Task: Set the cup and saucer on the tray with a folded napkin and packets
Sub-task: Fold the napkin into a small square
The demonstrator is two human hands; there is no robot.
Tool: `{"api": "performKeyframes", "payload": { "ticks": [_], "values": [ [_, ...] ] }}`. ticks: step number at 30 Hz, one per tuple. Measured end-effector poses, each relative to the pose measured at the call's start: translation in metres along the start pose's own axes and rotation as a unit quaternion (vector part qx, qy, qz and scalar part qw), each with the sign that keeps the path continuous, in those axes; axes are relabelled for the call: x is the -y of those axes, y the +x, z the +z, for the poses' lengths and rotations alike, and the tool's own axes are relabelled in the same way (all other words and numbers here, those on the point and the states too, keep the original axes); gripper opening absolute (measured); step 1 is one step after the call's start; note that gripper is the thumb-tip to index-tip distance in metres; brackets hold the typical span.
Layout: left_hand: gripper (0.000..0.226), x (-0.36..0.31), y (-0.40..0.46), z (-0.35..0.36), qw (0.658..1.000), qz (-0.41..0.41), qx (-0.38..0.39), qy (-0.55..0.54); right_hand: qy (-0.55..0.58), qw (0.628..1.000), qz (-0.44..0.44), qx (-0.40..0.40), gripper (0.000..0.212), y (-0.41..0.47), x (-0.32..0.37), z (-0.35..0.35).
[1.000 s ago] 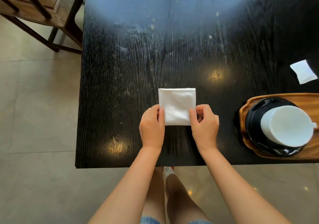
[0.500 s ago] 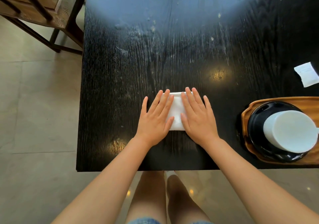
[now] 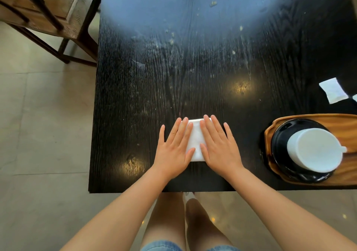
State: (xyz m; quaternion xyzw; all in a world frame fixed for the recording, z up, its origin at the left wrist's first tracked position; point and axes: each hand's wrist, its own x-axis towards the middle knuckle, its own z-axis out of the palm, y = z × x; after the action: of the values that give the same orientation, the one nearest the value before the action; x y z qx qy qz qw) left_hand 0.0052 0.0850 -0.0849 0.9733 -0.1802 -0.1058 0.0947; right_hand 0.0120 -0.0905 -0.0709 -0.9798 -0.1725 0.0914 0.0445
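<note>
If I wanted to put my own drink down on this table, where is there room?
The far half of the table, beyond both hands, is bare. So is the left strip between the left hand and the table's left edge. The right side is crowded: tray with saucer and cup, packets behind. The napkin lies under both hands, left and right.

The napkin (image 3: 195, 140) is plain white. The table (image 3: 173, 77) is black with visible wood grain. The tray (image 3: 347, 123) is brown wood with grain, the saucer (image 3: 280, 140) glossy black, the cup (image 3: 314, 150) white, the packet (image 3: 333, 93) white.
</note>
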Motion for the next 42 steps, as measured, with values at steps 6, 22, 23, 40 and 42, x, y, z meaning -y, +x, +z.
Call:
{"api": "performKeyframes", "payload": {
  "ticks": [6, 22, 23, 40, 42],
  "values": [
    [0.056, -0.026, -0.019, -0.016, 0.998, -0.056, -0.018, 0.011, -0.005, 0.996, -0.086, 0.017, 0.059, -0.014, -0.009, 0.000],
    [0.008, -0.024, 0.020, -0.058, 0.941, -0.231, 0.117, -0.218, 0.164, 0.935, 0.311, -0.037, 0.080, -0.056, 0.013, -0.024],
    [0.007, -0.026, 0.018, -0.058, 0.939, -0.236, 0.124, -0.218, 0.222, 0.902, 0.369, -0.025, 0.076, -0.062, 0.021, -0.027],
    [0.008, -0.021, -0.019, -0.063, 0.848, -0.290, 0.141, -0.421, 0.561, 0.733, 0.382, -0.035, 0.008, -0.064, 0.035, -0.065],
    [0.016, -0.019, -0.028, -0.065, 0.766, -0.310, 0.183, -0.533, 0.588, 0.720, 0.368, -0.020, 0.007, -0.063, 0.030, -0.073]
  ]
}}
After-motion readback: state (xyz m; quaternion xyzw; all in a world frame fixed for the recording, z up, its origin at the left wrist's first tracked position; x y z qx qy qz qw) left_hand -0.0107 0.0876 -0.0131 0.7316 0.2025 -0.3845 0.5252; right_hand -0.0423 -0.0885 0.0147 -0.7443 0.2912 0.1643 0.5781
